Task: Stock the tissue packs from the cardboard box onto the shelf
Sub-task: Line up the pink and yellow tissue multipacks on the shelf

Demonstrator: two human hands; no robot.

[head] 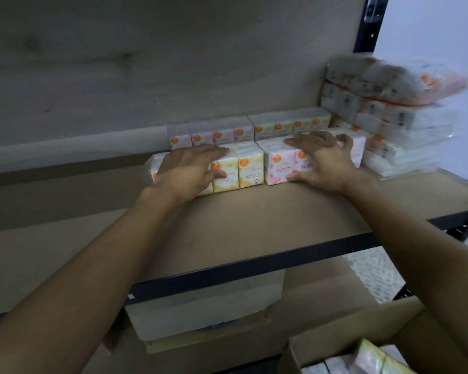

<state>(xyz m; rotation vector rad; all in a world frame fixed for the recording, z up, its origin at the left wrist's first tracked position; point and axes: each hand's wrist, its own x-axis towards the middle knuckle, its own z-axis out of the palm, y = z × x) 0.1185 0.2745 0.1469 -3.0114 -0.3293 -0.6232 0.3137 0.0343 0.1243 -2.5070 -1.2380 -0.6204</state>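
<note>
Two rows of tissue packs (250, 168): left hand (185, 171) and right hand (326, 163), fingers (297, 143) spread, press the front one beside a stack (405, 136).

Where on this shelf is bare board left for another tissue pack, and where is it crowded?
Free: the board left of the yellow packs, and the strip between the packs and the black front rail. Crowded: the right end, where stacked bundles fill the corner beside the pink packs.

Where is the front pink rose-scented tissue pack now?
In the head view, the pink pack stands on the shelf, right of centre, under the right hand, between the yellow pack at left and the wrapped stack at right.
</note>
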